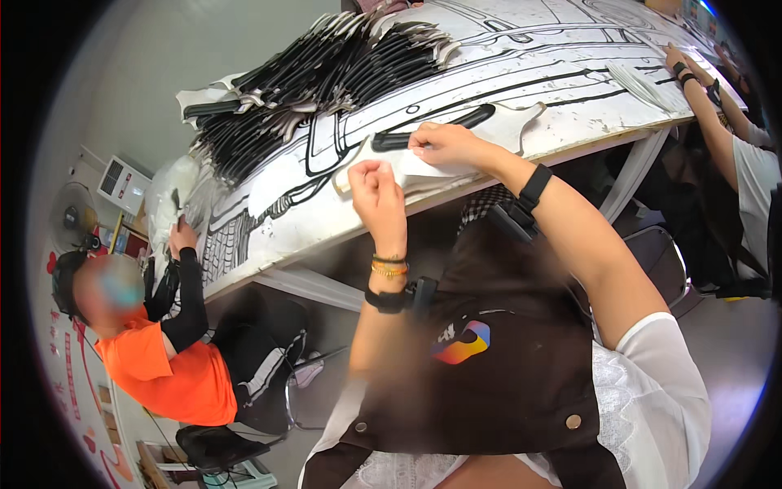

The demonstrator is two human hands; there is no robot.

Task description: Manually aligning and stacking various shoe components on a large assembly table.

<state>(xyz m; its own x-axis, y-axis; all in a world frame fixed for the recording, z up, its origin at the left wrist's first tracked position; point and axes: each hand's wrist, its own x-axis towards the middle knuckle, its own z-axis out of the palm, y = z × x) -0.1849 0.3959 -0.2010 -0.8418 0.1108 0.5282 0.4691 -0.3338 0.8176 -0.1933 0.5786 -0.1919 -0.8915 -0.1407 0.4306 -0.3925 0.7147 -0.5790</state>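
In front of me, at the table's near edge, lies a white flat piece (522, 122) with a long black padded strip (472, 117) along it. My left hand (376, 200) is closed by the piece's left end, fingers curled in; anything inside them is hidden. My right hand (448, 145) is closed in a pinch over the middle of the black strip. White material shows between and below the two hands. What the right fingertips grip is too small to make out.
A large pile of similar black strips with white ends (326, 81) covers the table's far left. The white table (562, 134) bears black line drawings. Thin white strips (643, 88) lie to the right. A person in orange (175, 367) works at left; another person's arms (700, 90) reach in at right.
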